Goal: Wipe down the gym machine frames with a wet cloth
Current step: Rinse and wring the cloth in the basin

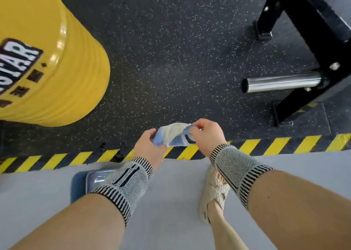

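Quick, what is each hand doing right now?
Left hand: grips one end of the blue and white terry cloth.
Right hand: pinches the cloth's other end.

A gym floor: black speckled rubber flooring (171, 59) meets grey floor (171, 202) along yellow-and-black hazard tape (275, 145). A black steel machine frame (311, 46) with a chrome peg (281, 82) stands at right.
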`<state>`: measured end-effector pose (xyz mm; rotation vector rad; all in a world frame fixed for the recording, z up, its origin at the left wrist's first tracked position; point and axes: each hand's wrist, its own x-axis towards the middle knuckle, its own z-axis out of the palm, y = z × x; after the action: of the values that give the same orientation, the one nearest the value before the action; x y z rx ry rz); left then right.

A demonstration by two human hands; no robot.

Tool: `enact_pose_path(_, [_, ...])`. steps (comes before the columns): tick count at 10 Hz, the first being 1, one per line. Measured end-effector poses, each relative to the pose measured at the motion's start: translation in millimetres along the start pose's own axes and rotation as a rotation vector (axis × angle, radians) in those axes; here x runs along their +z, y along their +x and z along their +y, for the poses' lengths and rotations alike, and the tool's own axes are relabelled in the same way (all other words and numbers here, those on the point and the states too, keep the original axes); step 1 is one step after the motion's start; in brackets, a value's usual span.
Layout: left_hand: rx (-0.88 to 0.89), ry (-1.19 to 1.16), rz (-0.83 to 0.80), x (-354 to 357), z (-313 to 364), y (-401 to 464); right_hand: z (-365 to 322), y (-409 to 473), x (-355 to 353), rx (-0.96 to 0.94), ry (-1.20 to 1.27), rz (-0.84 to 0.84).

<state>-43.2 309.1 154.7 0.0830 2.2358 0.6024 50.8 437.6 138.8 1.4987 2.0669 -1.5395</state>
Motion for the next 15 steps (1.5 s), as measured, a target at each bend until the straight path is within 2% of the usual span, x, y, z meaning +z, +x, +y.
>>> enact_pose_path(1, [0.007,0.034,0.061,-28,-65,-11,-2,-30,47,-0.065,-0.114,0.019])
enact_pose_path(2, [-0.002,-0.060,0.171,-64,-130,-24,2,-69,106,-0.101,-0.155,0.013])
enact_pose_path(3, [-0.106,-0.266,0.238,-102,-199,-28,1,-106,175,-0.145,-0.166,-0.016])
enact_pose_path(4, [-0.262,-0.643,0.233,-132,-254,-26,-3,-125,243,-0.181,-0.164,-0.009])
enact_pose_path(5, [-0.309,-0.899,0.163,-144,-297,-5,1,-120,301,-0.211,-0.301,-0.022])
enact_pose_path(6, [-0.343,-0.970,0.127,-134,-336,25,15,-99,343,-0.262,-0.497,-0.027])
enact_pose_path(7, [-0.378,-1.000,0.147,-108,-371,62,31,-72,387,-0.199,-0.588,-0.132])
enact_pose_path(8, [-0.355,-0.916,0.131,-88,-388,100,32,-53,423,-0.180,-0.765,-0.217])
enact_pose_path(9, [-0.273,-0.833,0.170,-82,-401,136,55,-10,464,-0.212,-0.883,-0.245])
enact_pose_path(10, [-0.210,-0.777,0.165,-80,-407,163,76,29,497,-0.353,-1.205,-0.348])
enact_pose_path(11, [-0.208,-0.652,0.095,-73,-415,181,67,34,501,-0.288,-1.289,-0.381])
enact_pose_path(12, [-0.282,-0.680,-0.040,-63,-414,174,57,32,503,-0.289,-1.134,-0.340])
enact_pose_path(13, [-0.415,-0.960,-0.177,-54,-426,182,49,20,506,-0.430,-0.800,-0.304])
enact_pose_path(14, [-0.343,-0.979,-0.186,-52,-423,182,44,10,506,-0.541,-0.755,-0.234])
enact_pose_path(15, [-0.310,-0.864,-0.119,-52,-423,187,51,9,505,-0.560,-0.741,-0.196])
